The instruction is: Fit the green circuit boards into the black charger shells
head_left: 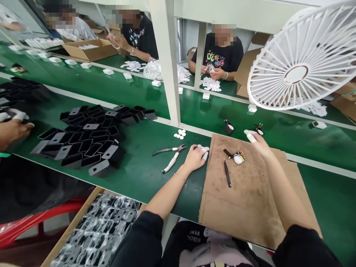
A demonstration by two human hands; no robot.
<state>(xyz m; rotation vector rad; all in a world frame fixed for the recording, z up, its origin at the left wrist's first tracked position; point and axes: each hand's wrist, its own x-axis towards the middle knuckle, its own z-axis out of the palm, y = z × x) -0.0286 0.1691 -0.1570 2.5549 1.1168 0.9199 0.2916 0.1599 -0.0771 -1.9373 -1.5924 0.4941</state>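
My left hand [195, 156] rests on the green bench at the left edge of a brown cardboard mat [250, 207], fingers curled, white cots on the fingertips, nothing visibly held. Pliers [171, 155] with white handles lie just left of it. My right hand [257, 141] reaches to the mat's far edge, fingers loosely stretched with a white cot on one, near a small black part [259, 129]. On the mat lie a small white and black assembly [236, 156] and black tweezers [227, 173].
A pile of black plastic housings [89, 137] covers the bench at left, where another person's hand [13, 128] works. Small white discs [180, 134] and a black part [228, 127] lie nearby. A white fan [303, 55] hangs at right. People sit across the bench. A carton of bagged parts [97, 233] stands below.
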